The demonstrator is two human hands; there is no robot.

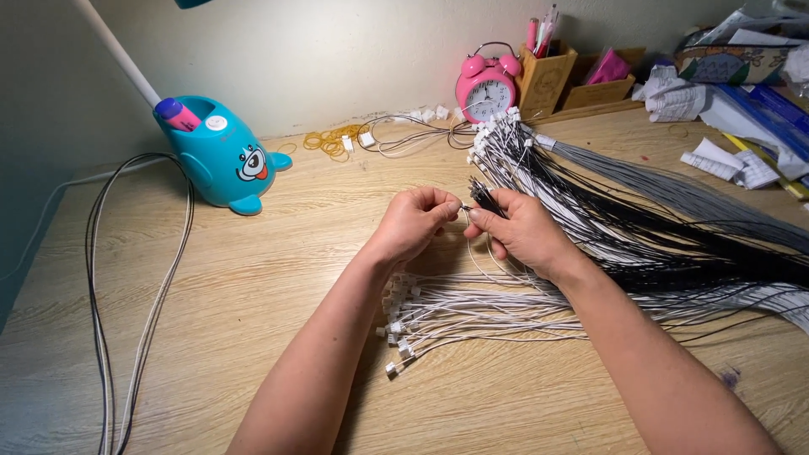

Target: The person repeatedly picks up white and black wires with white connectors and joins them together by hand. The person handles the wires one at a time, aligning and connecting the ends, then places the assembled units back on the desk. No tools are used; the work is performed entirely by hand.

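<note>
A: What is seen at the middle of the table (253, 286)?

B: Two bare hands are held close together above the wooden surface. The left hand (413, 223) is closed, its thumb and forefinger pinched on the tip of a thin wire (466, 208). The right hand (522, 232) is clamped on a small bunch of dark wire ends (484, 198), which stick up out of the fist.

A: Where are the rest of the wires found?

B: A bundle of white wires (455, 312) with small white plugs is laid flat just beneath the wrists, toward the near edge. A much larger fan of black, white and grey wires (640, 211) is spread from the middle toward the right edge, with its plug ends pointed at the far edge.

A: What else is set out?

B: A blue animal-shaped lamp base (223, 156) is placed toward the far left corner, with a long cable (101, 295) looped down the left side. A pink alarm clock (487, 84) and a wooden pen holder (546, 76) are stood against the wall at the far edge. Yellow rubber bands (329, 141) are scattered nearby. Papers (725, 160) are heaped in the far right corner.
</note>
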